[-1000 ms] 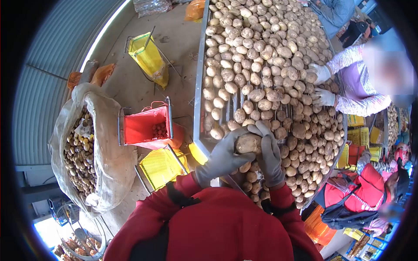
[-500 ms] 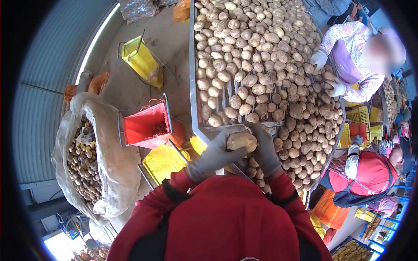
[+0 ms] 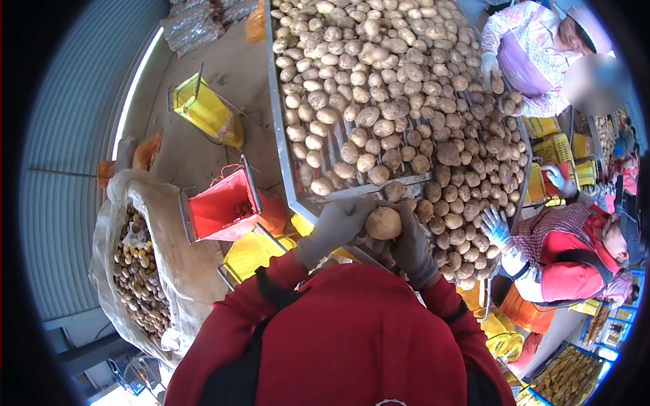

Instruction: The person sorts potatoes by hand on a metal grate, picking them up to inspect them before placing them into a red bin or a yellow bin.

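Observation:
Both of my hands are in grey gloves at the near end of a metal sorting table (image 3: 279,128) covered with potatoes (image 3: 399,68). Between them is a round, pale potato (image 3: 383,223). My right hand (image 3: 412,247) is closed on its right side, the fingers curled round it. My left hand (image 3: 338,227) is at its left, fingers bent together; whether it holds anything is hidden. More potatoes lie just beyond and to the right of my right hand.
One co-worker (image 3: 525,57) handles potatoes at the far right; another in red (image 3: 575,260) reaches a gloved hand over the right edge. At left are a yellow bag (image 3: 210,111), a red bag on a frame (image 3: 220,206), a yellow bag below it and a large potato sack (image 3: 193,271).
The potato between my hands now shows a rounder face and my hands have shifted slightly. The view has moved a little. The red-clad co-worker's hand has come to the table's right edge.

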The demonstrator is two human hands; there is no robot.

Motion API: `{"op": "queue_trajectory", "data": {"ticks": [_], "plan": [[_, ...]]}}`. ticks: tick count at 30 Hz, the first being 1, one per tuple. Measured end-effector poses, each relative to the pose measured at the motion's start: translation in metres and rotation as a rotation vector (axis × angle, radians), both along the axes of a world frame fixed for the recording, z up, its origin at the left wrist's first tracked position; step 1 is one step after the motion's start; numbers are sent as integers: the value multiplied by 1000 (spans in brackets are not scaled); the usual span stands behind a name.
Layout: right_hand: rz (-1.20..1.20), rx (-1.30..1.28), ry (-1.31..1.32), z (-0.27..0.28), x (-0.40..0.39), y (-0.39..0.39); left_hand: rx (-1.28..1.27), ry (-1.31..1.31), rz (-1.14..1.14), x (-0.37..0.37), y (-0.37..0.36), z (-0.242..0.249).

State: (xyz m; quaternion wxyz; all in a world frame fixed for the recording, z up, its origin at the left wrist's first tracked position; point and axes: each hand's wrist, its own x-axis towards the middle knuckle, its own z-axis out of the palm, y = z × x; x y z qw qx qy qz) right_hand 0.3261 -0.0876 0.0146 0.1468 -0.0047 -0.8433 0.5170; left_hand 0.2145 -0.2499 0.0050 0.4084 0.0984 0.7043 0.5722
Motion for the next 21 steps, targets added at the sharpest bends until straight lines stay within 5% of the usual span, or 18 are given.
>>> {"op": "queue_trajectory", "data": {"ticks": [3, 5, 6, 10, 12, 15, 21], "plan": [[-110, -530, -302, 13, 0, 10, 67, 91, 90, 1, 7, -30], [-117, -520, -322, 5, 3, 23, 163, -27, 70, 3, 4, -11], [-69, -219, -209, -18, 6, 32, 85, 68, -22, 6, 6, -15], [39, -407, -263, -1, 13, 22, 112, -313, 41, -3, 13, -43], [61, 227, 14, -7, 5, 18, 319, -475, 25, 9, 15, -48], [-20, 563, 298, -14, -4, 18, 589, -1114, 81, 4, 19, -20], [-106, 464, 289, -27, -7, 18, 439, -658, 27, 14, 17, -55]]}}
